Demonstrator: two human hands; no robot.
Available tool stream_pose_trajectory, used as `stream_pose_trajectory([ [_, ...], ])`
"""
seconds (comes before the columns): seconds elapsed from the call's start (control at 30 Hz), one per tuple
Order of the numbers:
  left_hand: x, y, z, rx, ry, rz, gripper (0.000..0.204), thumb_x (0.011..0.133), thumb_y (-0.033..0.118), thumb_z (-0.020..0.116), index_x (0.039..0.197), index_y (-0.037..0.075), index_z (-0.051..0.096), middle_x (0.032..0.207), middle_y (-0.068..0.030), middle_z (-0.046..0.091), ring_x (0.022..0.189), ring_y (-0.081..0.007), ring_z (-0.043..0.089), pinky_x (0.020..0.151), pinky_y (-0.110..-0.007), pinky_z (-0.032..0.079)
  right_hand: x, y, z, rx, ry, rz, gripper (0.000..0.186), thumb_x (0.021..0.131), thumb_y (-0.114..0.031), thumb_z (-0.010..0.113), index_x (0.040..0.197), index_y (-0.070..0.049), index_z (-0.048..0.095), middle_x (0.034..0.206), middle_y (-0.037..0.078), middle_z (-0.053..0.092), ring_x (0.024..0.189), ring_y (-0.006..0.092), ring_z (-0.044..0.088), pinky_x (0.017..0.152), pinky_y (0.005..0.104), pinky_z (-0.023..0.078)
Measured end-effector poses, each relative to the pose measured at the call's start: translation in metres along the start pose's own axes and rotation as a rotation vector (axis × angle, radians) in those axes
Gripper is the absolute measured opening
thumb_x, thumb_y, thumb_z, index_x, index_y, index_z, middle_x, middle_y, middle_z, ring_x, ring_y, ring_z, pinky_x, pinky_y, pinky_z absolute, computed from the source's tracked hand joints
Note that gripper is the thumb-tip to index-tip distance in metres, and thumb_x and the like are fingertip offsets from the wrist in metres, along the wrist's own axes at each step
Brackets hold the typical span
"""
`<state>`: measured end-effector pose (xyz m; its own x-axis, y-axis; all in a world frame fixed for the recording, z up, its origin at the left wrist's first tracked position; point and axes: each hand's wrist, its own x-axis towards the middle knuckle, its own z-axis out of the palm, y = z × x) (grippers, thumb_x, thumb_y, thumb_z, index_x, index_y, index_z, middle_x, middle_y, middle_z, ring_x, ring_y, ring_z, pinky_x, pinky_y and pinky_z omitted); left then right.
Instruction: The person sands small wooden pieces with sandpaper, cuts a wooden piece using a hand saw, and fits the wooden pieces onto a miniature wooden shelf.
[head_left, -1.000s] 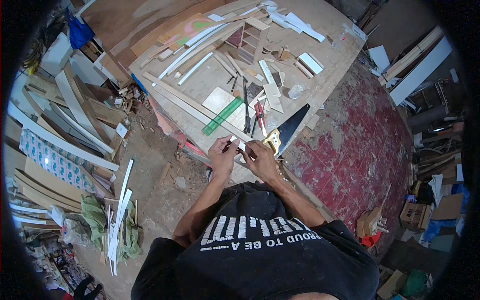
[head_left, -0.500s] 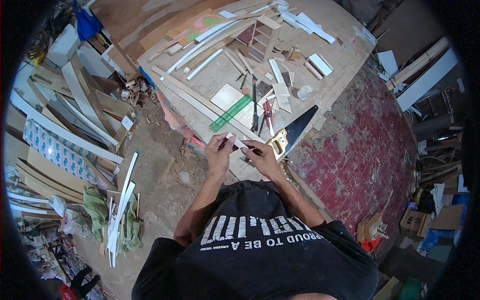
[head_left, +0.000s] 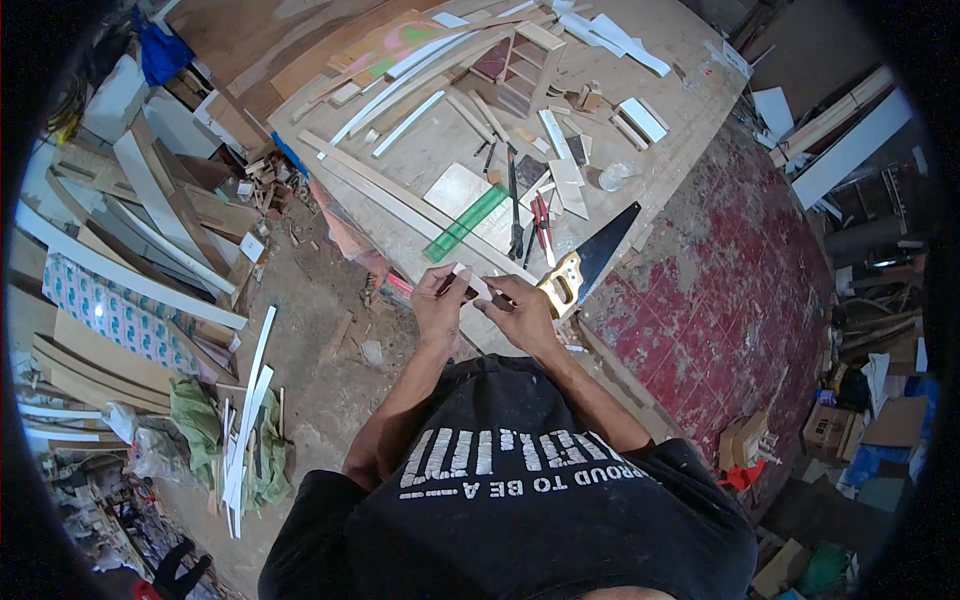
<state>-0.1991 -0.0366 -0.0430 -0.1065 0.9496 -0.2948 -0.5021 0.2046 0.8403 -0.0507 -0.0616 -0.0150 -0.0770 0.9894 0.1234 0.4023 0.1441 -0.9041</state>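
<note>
Both hands hold a small strip (head_left: 476, 284), pale on top with dark reddish-brown parts, over the near corner of the worktable. My left hand (head_left: 438, 308) pinches its left end; my right hand (head_left: 524, 315) has its fingers closed on the right end. Just right of my right hand lies a handsaw (head_left: 606, 250) with a light wooden handle and a dark blade. Beyond the hands are a green transparent ruler (head_left: 466, 224), a long black tool (head_left: 515, 205) and red-handled pliers (head_left: 542, 226). The strip's underside is partly hidden by my fingers.
The worktable (head_left: 655, 105) carries wood strips, a small wooden shelf-like frame (head_left: 530, 72) and a clear plastic cup (head_left: 613, 178). Curved boards (head_left: 130, 262) and white strips (head_left: 248, 440) crowd the left floor. A cardboard box (head_left: 742, 440) sits at right on the red floor.
The view has shifted slightly. Both hands keep hold of the strip in nearly the same place, with the right fingers slightly changed in position.
</note>
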Motion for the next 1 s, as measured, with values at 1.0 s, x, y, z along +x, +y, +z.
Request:
stream_pose_trajectory([
  [1.0, 0.055, 0.071, 0.027, 0.193, -0.646, 0.036, 0.030, 0.087, -0.003, 0.068, 0.116, -0.004, 0.062, 0.118, -0.0153, 0.066, 0.103, -0.0162, 0.065, 0.091, -0.028, 0.052, 0.030, -0.029, -0.023, 0.160, 0.171, 0.197, 0.030, 0.085, -0.015, 0.075, 0.108, 0.002, 0.065, 0.090, 0.008, 0.068, 0.077, 0.0123, 0.061, 0.066, 0.0257, 0.047],
])
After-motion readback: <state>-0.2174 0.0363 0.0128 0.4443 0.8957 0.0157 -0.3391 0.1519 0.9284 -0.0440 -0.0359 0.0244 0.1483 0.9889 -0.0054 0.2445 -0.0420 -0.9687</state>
